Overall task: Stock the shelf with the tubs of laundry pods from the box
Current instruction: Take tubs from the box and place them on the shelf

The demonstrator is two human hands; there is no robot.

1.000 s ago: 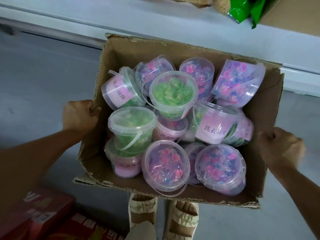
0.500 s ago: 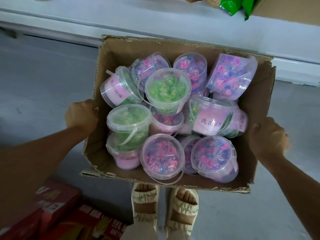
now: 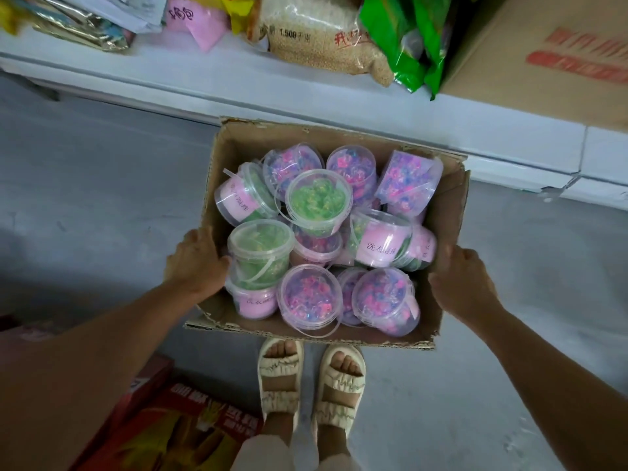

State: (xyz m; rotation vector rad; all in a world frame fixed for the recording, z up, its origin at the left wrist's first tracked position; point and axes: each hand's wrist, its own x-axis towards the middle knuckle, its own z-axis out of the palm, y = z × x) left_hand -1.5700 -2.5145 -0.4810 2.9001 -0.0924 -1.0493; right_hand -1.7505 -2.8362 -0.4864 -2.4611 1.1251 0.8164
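Holding an open cardboard box [image 3: 448, 212] by its two sides, a person stands right in the middle of the frame, looking straight down into it. The left hand [image 3: 197, 260] is clamped on the left wall of the box, thumb hooked over the rim toward the inside, fingers wrapped round the outside. The right hand [image 3: 462, 280] is on the right wall; it's curled against the cardboard, gripping the edge as far as I can see, though the fingers themselves are mostly hidden behind the wall.

The box is packed with clear plastic tubs of laundry pods [image 3: 309, 300], lids on, thin clear handles, all jumbled: some upright, some tipped on their sides. Most are pink and purple inside, and a green-pod tub [image 3: 317, 202] sits on top near the centre, with another green one [image 3: 260, 253] just beside the left hand. A tub lying on its side [image 3: 382, 244] at centre right shows a pink label with Chinese writing.

Across the top of the frame runs a white shelf [image 3: 190, 79], well above the box in the picture, holding a bag of grain [image 3: 316, 35], a green packet [image 3: 404, 39], a pink bag [image 3: 195, 18] and a big brown carton [image 3: 550, 56] at upper right. Grey floor [image 3: 85, 171] underneath. At the bottom centre you can see two feet in cream sandals [image 3: 307, 379], and red packages [image 3: 159, 426] lie on the floor at lower left.
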